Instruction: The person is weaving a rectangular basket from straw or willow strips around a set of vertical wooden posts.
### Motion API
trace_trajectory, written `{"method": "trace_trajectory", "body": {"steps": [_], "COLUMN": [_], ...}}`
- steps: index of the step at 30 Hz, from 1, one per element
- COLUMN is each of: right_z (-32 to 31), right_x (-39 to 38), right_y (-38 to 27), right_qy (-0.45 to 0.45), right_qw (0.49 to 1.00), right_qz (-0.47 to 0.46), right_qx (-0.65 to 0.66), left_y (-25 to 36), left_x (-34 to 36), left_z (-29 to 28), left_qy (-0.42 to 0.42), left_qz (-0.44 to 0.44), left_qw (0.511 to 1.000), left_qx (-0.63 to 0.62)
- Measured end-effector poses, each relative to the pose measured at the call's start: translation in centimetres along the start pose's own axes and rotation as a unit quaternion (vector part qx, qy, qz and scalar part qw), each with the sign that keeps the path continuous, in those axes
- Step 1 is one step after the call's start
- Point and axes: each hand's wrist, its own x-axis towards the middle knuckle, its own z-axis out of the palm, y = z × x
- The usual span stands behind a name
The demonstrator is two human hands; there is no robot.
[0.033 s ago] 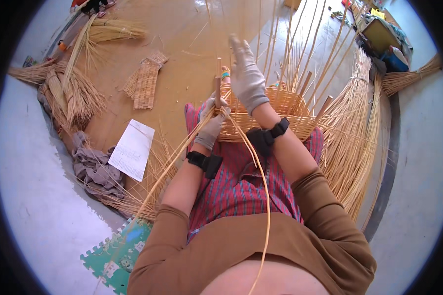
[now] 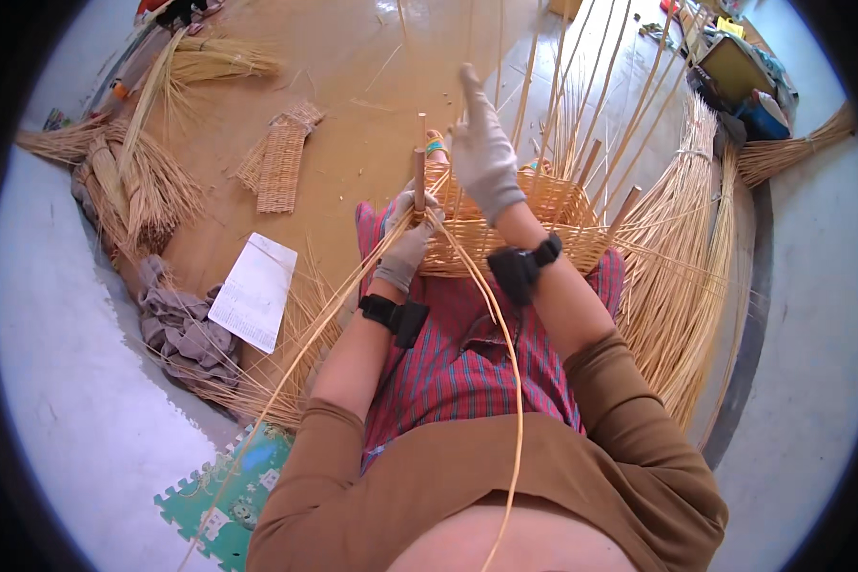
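Observation:
A half-woven wicker basket (image 2: 555,212) rests on my lap, with tall stakes (image 2: 561,71) rising from its far side. My left hand (image 2: 407,246), in a pale glove, is closed round the foot of a wooden post (image 2: 419,183) at the basket's left corner. Long wicker strands (image 2: 501,329) leave that corner, trailing down over my front and off to the lower left. Above the basket my right hand (image 2: 487,164), also gloved, is raised with its fingers stretched out and nothing in it. Part of the left fingers is hidden behind the post.
Bundles of wicker (image 2: 682,276) lie along the right wall, and more bundles (image 2: 153,195) lie at the left. A woven panel (image 2: 281,172), a sheet of paper (image 2: 255,291), a grey cloth (image 2: 186,329) and a green foam mat (image 2: 229,500) are on the floor.
My right hand has shifted slightly to the right, its fingers still stretched. The left hand stays at the post.

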Motion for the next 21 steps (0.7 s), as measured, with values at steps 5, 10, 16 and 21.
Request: {"method": "trace_trajectory", "body": {"steps": [5,10,16,21], "right_z": [-1.4,-0.6,1.0,4.7], "right_x": [-2.5,-4.1,-5.9,-3.0], "right_y": [1.1,2.7,1.7,1.5], "right_qy": [-0.074,-0.108,-0.126,-0.098], "right_qw": [0.972,0.923,0.979,0.987], "right_qz": [0.015,0.056,0.144,0.124], "right_qx": [0.223,0.365,0.068,-0.016], "left_y": [-0.1,-0.7,0.8,-2.0], "left_x": [0.2,0.7,1.1,0.6], "left_z": [-0.1,-0.6,0.2,-0.2], "left_qy": [0.009,0.003,0.012,0.05], "left_qz": [-0.025,-0.028,-0.05,-0.078], "left_qw": [0.999,0.999,0.999,0.996], "left_qx": [-0.021,-0.046,0.006,0.013]}}
